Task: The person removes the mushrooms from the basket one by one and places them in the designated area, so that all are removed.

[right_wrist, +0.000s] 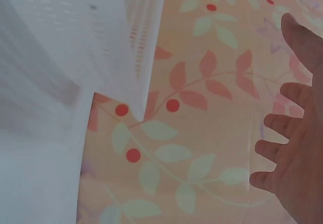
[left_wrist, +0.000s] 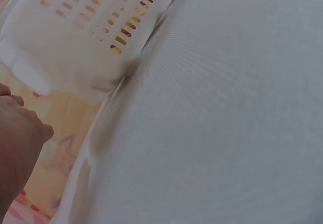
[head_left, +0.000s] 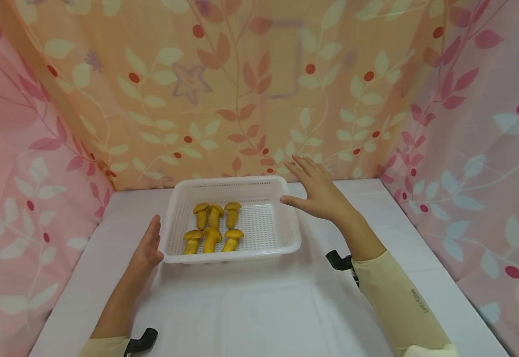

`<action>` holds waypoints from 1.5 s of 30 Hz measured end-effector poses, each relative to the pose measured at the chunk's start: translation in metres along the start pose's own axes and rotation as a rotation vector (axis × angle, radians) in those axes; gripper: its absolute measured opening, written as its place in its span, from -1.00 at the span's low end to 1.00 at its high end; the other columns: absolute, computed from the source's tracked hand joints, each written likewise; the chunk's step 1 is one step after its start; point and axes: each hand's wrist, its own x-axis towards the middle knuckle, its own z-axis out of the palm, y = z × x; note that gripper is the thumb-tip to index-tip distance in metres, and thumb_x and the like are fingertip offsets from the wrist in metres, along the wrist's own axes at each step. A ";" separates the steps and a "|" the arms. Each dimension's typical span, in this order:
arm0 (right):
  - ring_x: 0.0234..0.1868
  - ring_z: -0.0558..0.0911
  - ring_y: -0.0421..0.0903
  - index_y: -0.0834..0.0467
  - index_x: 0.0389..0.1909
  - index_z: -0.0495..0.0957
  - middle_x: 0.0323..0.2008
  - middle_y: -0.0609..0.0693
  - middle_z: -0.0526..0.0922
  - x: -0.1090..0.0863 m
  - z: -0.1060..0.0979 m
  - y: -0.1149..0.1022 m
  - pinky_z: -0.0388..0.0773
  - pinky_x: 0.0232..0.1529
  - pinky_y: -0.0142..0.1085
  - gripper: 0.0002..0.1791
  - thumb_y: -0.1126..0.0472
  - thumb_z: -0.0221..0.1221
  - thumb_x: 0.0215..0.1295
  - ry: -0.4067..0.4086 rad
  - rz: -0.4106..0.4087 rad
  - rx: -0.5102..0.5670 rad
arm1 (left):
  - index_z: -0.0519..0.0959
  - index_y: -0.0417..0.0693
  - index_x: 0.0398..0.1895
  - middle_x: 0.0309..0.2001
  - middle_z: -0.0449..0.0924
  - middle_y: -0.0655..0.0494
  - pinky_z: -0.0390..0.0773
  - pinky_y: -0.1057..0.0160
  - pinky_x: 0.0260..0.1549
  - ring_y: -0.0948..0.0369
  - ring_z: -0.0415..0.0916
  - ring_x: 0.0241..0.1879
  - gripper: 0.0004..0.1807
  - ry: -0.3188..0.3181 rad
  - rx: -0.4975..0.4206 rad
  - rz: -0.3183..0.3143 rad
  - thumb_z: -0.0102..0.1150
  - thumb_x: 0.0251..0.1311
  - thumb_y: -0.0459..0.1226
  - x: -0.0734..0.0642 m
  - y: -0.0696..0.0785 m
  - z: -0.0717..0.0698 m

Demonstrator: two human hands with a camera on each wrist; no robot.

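A white perforated plastic basket [head_left: 232, 257] stands on the white-covered table, towards its far edge. Inside, on the left half, lie several yellow-brown mushrooms in two rows, a back row with one mushroom [head_left: 232, 215] at its right end and a front row with another mushroom [head_left: 212, 240] in its middle. My left hand [head_left: 147, 251] is beside the basket's left side, fingers straight and thumb close to the rim. Raised at the basket's right side, my right hand [head_left: 316, 192] has its fingers spread and holds nothing. The right wrist view shows the spread fingers [right_wrist: 277, 123] to the right of the basket's wall [right_wrist: 146, 47].
Floral cloth hangs around the table, orange at the back [head_left: 250, 99] and pink on the left [head_left: 14, 198] and right [head_left: 487, 173]. White cloth [head_left: 250, 312] covers the tabletop in front of the basket. A black wrist mount [head_left: 339, 260] sticks out from the right sleeve.
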 end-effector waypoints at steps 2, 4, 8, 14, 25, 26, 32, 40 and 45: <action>0.65 -0.08 0.11 -0.21 0.64 0.01 0.65 -0.07 -0.03 0.008 0.001 -0.003 -0.15 0.57 0.25 0.04 -0.41 0.25 0.24 -0.011 -0.004 0.022 | -0.25 0.45 0.67 0.68 -0.39 0.31 -0.05 -0.04 0.53 -0.05 -0.46 0.65 0.05 0.000 -0.017 0.007 0.26 0.34 0.06 0.000 -0.003 0.002; 0.64 -0.04 0.11 -0.24 0.64 0.03 0.65 -0.06 -0.01 0.016 0.003 -0.006 -0.12 0.57 0.24 0.02 -0.42 0.24 0.25 -0.020 -0.013 0.043 | -0.25 0.40 0.67 0.69 -0.40 0.25 0.08 0.26 0.48 -0.02 -0.46 0.65 0.10 -0.004 -0.027 0.019 0.32 0.31 0.05 0.000 -0.005 0.004; 0.63 0.00 0.11 -0.23 0.63 0.06 0.64 -0.04 0.03 0.032 0.007 -0.016 -0.05 0.55 0.25 -0.01 -0.40 0.24 0.27 -0.046 -0.030 0.091 | -0.26 0.28 0.69 0.69 -0.42 0.14 0.12 0.51 0.37 -0.01 -0.49 0.65 0.18 -0.013 -0.050 0.038 0.40 0.24 0.01 -0.002 -0.006 0.007; 0.64 0.02 0.05 -0.12 0.63 0.08 0.63 -0.06 0.07 0.061 0.016 -0.030 -0.01 0.57 0.18 -0.02 -0.32 0.27 0.30 -0.083 -0.067 0.146 | -0.24 0.23 0.69 0.69 -0.35 0.14 0.30 0.56 0.25 -0.04 -0.38 0.65 0.19 -0.018 -0.071 0.061 0.45 0.22 -0.09 -0.001 -0.005 0.009; 0.59 0.17 -0.06 -0.03 0.60 0.17 0.57 -0.08 0.23 0.106 0.044 -0.057 0.09 0.58 0.00 -0.07 -0.29 0.27 0.32 -0.129 -0.116 0.204 | -0.15 0.24 0.69 0.69 -0.27 0.13 0.45 0.42 0.22 0.10 -0.14 0.62 0.15 -0.036 -0.140 0.106 0.45 0.22 -0.24 -0.004 -0.006 0.011; 0.59 0.18 -0.07 -0.04 0.59 0.18 0.56 -0.09 0.24 0.109 0.048 -0.060 0.11 0.58 -0.01 -0.08 -0.29 0.27 0.32 -0.134 -0.115 0.213 | -0.15 0.25 0.69 0.69 -0.27 0.14 0.45 0.42 0.22 0.11 -0.12 0.61 0.15 -0.035 -0.139 0.105 0.46 0.22 -0.25 -0.004 -0.005 0.012; 0.57 0.21 -0.05 0.00 0.56 0.24 0.54 -0.06 0.30 0.126 0.069 -0.073 0.10 0.58 -0.08 -0.10 -0.27 0.29 0.32 -0.158 -0.139 0.218 | -0.16 0.26 0.69 0.69 -0.26 0.15 0.47 0.39 0.21 0.14 -0.05 0.58 0.17 -0.038 -0.128 0.100 0.45 0.20 -0.32 -0.004 -0.007 0.013; 0.42 0.44 -0.01 -0.01 0.54 0.29 0.47 -0.07 0.40 0.144 0.097 -0.080 0.33 0.47 -0.11 -0.13 -0.23 0.33 0.29 -0.243 -0.079 0.346 | -0.18 0.26 0.69 0.69 -0.26 0.15 0.46 0.40 0.21 0.23 0.00 0.56 0.17 -0.032 -0.096 0.101 0.41 0.20 -0.39 -0.002 -0.008 0.016; 0.30 0.51 0.04 0.01 0.50 0.35 0.41 -0.04 0.48 0.154 0.125 -0.088 0.50 0.27 -0.22 -0.18 -0.15 0.38 0.28 -0.287 -0.046 0.447 | -0.16 0.35 0.68 0.68 -0.22 0.20 0.44 0.45 0.19 0.15 -0.03 0.58 0.17 0.000 -0.048 0.057 0.41 0.21 -0.37 -0.005 -0.006 0.013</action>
